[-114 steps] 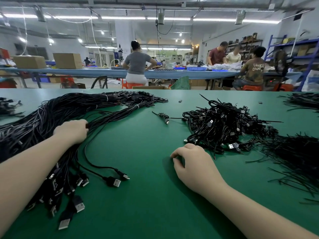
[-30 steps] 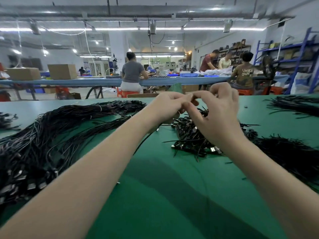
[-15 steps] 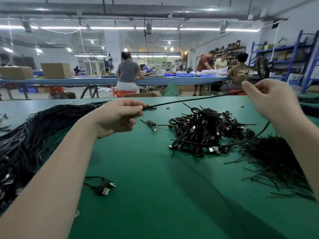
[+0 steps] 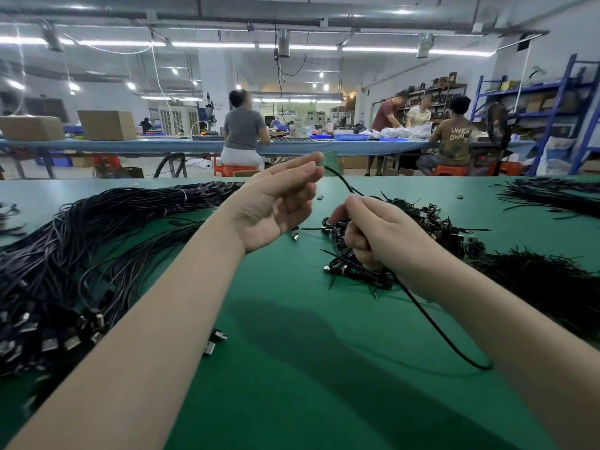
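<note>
The end of a single black cable [image 4: 477, 367] is pinched between the thumb and forefinger tips [image 4: 316, 164] of the left hand [image 4: 276, 206], whose other fingers are held almost straight, palm turned up. A little further along, the same cable is gripped by the curled fingers of the right hand [image 4: 380, 235], which is raised just above the near edge of the small tangled heap [image 4: 431, 222] of cables in the middle of the green table [image 4: 292, 401]. From under that hand the cable is let down in front of the heap, where it sweeps in one slack loop over the cloth and passes behind the right forearm. It looks thin, limp and smooth; its far end cannot be seen. The winding seems barely begun: no turns are yet formed. The heap appears to be made up of pieces already coiled, while the long thick bundle [image 4: 97, 241] left of the heap, its metal plugs gathered at the near end, seems yet to be worked through. A dark pile of thin ties [image 4: 552, 280] is spread right of the heap.
</note>
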### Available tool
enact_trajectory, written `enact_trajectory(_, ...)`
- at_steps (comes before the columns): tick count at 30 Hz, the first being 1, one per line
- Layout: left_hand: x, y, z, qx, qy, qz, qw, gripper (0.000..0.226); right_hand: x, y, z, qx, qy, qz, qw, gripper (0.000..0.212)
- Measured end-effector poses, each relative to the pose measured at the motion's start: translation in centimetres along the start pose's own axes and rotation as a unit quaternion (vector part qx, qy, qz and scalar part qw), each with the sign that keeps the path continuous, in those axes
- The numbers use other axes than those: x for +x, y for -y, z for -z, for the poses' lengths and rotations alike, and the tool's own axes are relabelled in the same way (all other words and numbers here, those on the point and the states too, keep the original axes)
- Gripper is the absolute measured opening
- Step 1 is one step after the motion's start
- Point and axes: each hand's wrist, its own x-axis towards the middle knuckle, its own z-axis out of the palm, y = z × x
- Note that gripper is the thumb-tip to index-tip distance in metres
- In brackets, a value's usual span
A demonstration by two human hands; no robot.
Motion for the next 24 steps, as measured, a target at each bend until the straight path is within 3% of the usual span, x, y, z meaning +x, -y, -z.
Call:
enact_trajectory(4, 0.1, 0.6, -0.7, -0.066, 0.018, -0.005, 0.998, 0.022, -0.4, 0.2, -0.8, 0.054, 0.013, -0.005, 0.998, 0.037)
enact_trajectory(9, 0.2, 0.5, -1.5, 0.099, 0.009, 0.03, 0.995, 0.035, -0.9, -0.2, -1.6, 0.014, 0.056, -0.003, 0.998, 0.038)
enact_trajectory(14, -0.1, -0.2, -2.4, 0.147, -0.001, 0.024, 0.989, 0.043, -0.9, -1.0, -1.8, -0.016, 0.139, -0.011, 0.99, 0.039)
enact_trajectory(16, -0.1, -0.7, -2.9, 0.124, -0.016, 0.009, 0.992, 0.043, -0.8, -1.8, -1.7, -0.001, 0.181, -0.042, 0.983, 0.04)
enact_trajectory(18, -0.3, -1.4, -3.1, 0.033, -0.013, 0.001, 0.999, 0.042, -0.9, -2.5, -1.4, 0.008, 0.209, -0.079, 0.975, 0.04)
enact_trajectory(20, -0.9, -2.5, -3.0, -0.046, 0.054, 0.026, 0.997, 0.041, -0.7, -2.9, -0.8, 0.029, 0.178, -0.097, 0.979, 0.035)
enact_trajectory(21, -1.3, -2.9, -2.6, -0.028, 0.1, 0.05, 0.993, 0.04, -0.5, -2.8, -0.4, 0.036, 0.134, -0.094, 0.986, 0.031)
enact_trajectory(23, -1.7, -3.1, -2.1, 0.13, 0.168, 0.103, 0.972, 0.038, -0.1, -2.3, 0.8, 0.051, 0.046, -0.069, 0.995, 0.024)
enact_trajectory(24, -1.7, -2.8, -2.0, 0.237, 0.181, 0.134, 0.945, 0.039, 0.1, -1.8, 1.4, 0.06, 0.026, -0.056, 0.996, 0.023)
